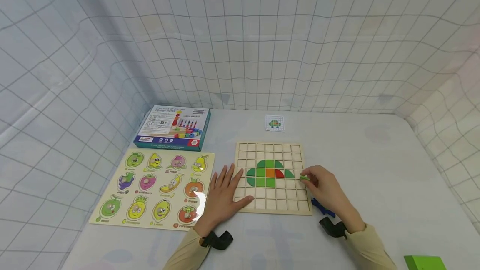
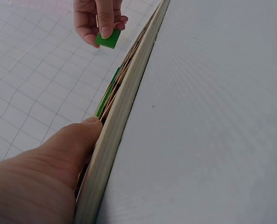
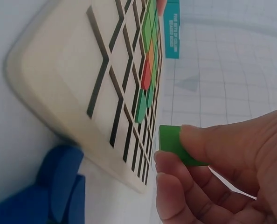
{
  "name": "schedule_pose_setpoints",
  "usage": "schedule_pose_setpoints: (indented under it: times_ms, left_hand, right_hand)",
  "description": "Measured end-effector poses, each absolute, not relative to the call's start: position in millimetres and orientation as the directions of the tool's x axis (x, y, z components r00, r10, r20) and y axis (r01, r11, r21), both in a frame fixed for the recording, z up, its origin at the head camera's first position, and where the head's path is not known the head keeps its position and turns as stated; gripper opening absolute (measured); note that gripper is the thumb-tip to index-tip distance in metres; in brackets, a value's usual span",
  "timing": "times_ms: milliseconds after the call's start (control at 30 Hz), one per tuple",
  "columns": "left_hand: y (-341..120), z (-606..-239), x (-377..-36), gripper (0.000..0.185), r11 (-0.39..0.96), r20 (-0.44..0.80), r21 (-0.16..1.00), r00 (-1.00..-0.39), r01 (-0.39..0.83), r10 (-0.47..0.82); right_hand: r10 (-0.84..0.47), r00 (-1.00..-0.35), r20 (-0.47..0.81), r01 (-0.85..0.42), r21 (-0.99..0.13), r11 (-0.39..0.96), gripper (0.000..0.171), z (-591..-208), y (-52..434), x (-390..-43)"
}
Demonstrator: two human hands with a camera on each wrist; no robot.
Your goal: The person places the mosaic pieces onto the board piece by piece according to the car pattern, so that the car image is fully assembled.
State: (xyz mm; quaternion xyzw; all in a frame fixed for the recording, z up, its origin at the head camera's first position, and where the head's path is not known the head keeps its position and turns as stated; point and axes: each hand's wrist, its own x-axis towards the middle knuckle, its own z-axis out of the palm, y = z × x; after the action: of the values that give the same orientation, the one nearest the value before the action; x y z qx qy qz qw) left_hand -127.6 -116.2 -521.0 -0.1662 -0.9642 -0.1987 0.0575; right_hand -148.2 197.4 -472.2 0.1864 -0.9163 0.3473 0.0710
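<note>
Right hand: the right hand pinches a small green tile between thumb and fingertips, at the right edge of the wooden grid board; the wrist view shows the tile as a flat green square held just beside the board's edge, not in any cell.
Left hand: the left hand lies flat with fingers spread and straight, pressing on the board's lower left corner and the surface beside it; it holds nothing.
Grid board: a square wooden tray of small cells lying flat on the surface; a cluster of green tiles fills cells near its middle, with one orange tile and one red tile in the same row.
Pattern card: a small pattern card lies on the surface just beyond the board's far edge and shows a similar green shape.
Blue pieces: blue pieces lie on the surface by the board's lower right corner, under the right wrist.
Fruit puzzle: a wooden fruit puzzle lies to the left of the board, touching the left hand's side.
Box: a toy box lies beyond the fruit puzzle.
Green block: a green block sits at the lower right corner of the head view.
Surface: a pale surface ringed by a grid-printed white cloth.
</note>
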Motion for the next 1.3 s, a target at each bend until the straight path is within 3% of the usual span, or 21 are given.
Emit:
schedule_pose_setpoints:
  times_ms: [700, 1300]
  left_hand:
    - [-117.6, -522.3, -126.2, 0.084, 0.862, 0.172, 0.376, -0.940, 0.340, 0.296]
    - [-116.5, -520.0, -127.0, 0.084, 0.861, 0.179, 0.374, -0.938, 0.345, 0.298]
  right_hand:
    - [-0.393, -0.911, 0.123, -0.369, -0.670, 0.645, 0.014, -472.9, 154.4, -165.4]
    - [-0.382, -0.923, 0.043, -0.322, -0.630, 0.707, 0.012, -478.0, 146.7, -168.8]
